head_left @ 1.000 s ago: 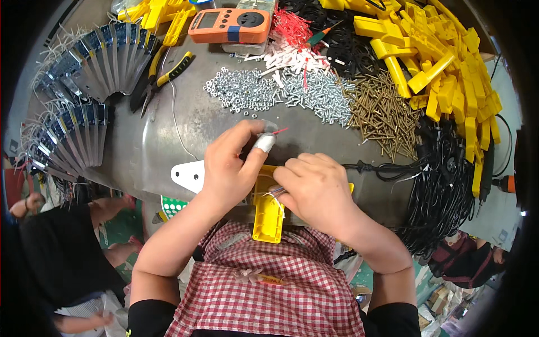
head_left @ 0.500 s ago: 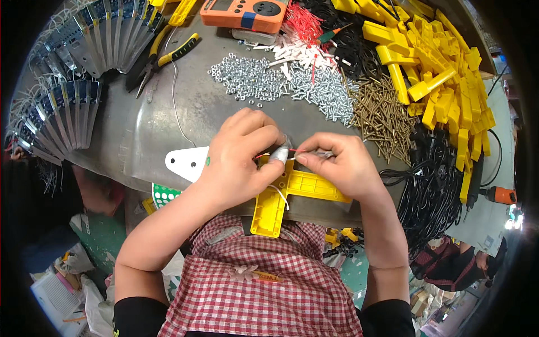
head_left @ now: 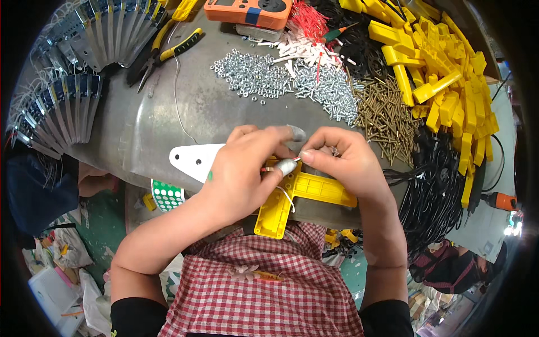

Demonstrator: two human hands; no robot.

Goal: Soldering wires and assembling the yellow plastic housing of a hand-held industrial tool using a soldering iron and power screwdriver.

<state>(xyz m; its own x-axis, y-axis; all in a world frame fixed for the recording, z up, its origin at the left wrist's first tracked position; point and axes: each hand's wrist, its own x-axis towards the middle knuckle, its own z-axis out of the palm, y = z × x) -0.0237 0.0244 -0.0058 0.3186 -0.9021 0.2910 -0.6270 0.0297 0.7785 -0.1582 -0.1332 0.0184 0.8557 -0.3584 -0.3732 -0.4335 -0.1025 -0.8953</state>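
Above a yellow plastic housing (head_left: 323,190), my two hands meet. My left hand (head_left: 238,163) pinches a thin red wire (head_left: 267,169) low between thumb and fingers; its thumb and index finger wear pale finger covers, and the index tip points outward. My right hand (head_left: 347,160) is closed in a pinch on the short wire end right beside my left thumb. The exact joint between the fingertips is hidden. A white wire (head_left: 289,197) curls over the open, ribbed housing. Partly under my left wrist lies a white plate with holes (head_left: 188,156).
Behind my hands lie heaps of nuts (head_left: 247,73), silver screws (head_left: 331,92) and brass-coloured screws (head_left: 387,109). Yellow housings (head_left: 443,73) and black cables (head_left: 429,196) pile up at right. Pliers (head_left: 179,45), an orange meter (head_left: 247,12) and fanned metal strips (head_left: 62,109) lie left and far.
My right fingers have closed in against my left thumb, covering the wire stretch that showed between the hands. My left index finger has straightened outward. The whole view has shifted slightly.
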